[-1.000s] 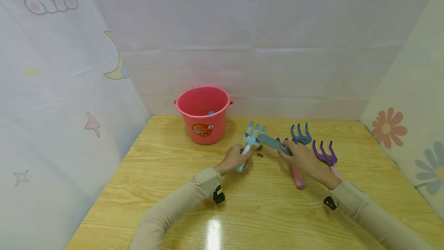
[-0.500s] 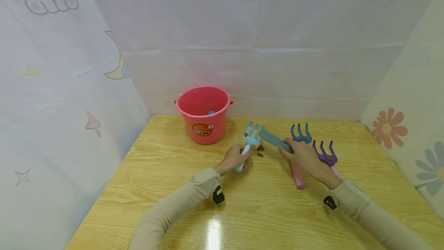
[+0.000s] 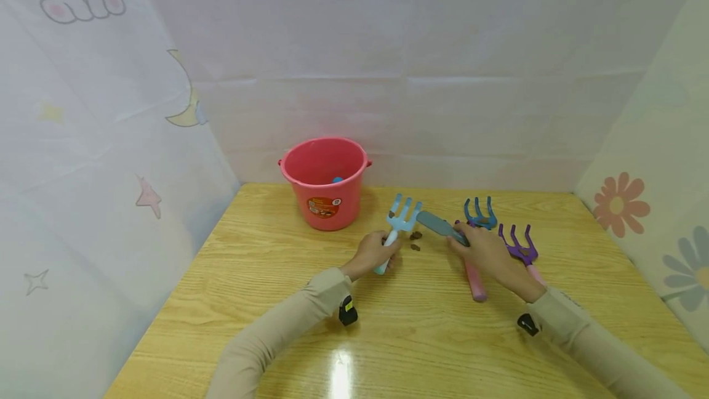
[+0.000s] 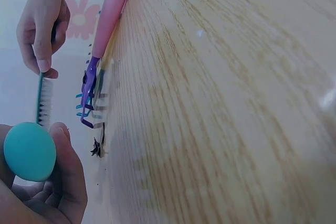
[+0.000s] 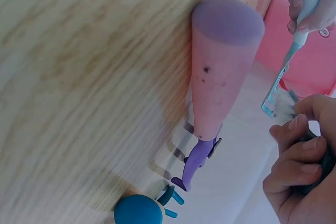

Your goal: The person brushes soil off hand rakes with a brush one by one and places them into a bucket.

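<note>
In the head view my left hand (image 3: 372,252) grips the pale handle of a light blue hand fork (image 3: 401,222), tines pointing away. One brown clump sticks to the fork's left side. My right hand (image 3: 483,252) holds a brush (image 3: 437,225) with a grey-green back, its end right beside the fork's right tine. White bristles (image 4: 46,100) face down toward the table in the left wrist view, where the fork's rounded teal handle end (image 4: 30,151) shows between my fingers. Brown clumps (image 3: 415,236) lie on the table just below the brush.
A pink bucket (image 3: 327,199) with a blue thing inside stands at the back left. A purple fork with a pink handle (image 3: 475,282) lies beneath my right hand. Right of it are another purple fork (image 3: 523,253) and a blue fork (image 3: 482,220), both with brown bits.
The brush has drawn back slightly right, off the fork. A brown clump on the fork's right side is gone from there. The fork has shifted slightly left.
</note>
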